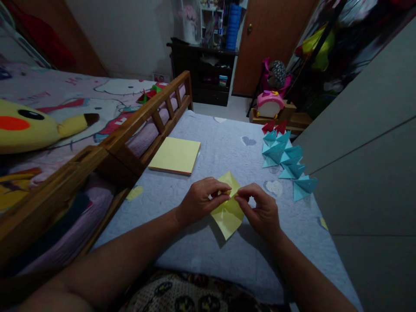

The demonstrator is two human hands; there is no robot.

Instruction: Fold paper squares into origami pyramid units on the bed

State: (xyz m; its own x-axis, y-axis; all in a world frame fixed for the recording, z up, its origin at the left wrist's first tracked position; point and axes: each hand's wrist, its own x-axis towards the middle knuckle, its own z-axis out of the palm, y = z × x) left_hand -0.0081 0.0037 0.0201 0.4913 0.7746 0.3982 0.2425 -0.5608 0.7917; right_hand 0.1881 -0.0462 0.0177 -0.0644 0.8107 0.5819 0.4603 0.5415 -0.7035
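Note:
A creased sheet of yellow origami paper [228, 219] hangs just above the blue bedspread, one corner toward me and one away. My left hand [205, 200] pinches it near the middle from the left, thumb against forefinger. From the right, my right hand [260, 207] pinches it close by, and the fingertips of both hands are only a little apart. The fingers hide part of the paper's centre. Left of and beyond my hands lies a square stack of paper [177, 155] with a yellow sheet on top.
Several folded blue paper pieces [274, 151] and red ones [274, 127] line the right side of the bedspread [221, 147]. A wooden bed rail [130, 130] runs along the left, with a yellow plush toy [29, 130] behind it. A pale cabinet [367, 173] borders the right.

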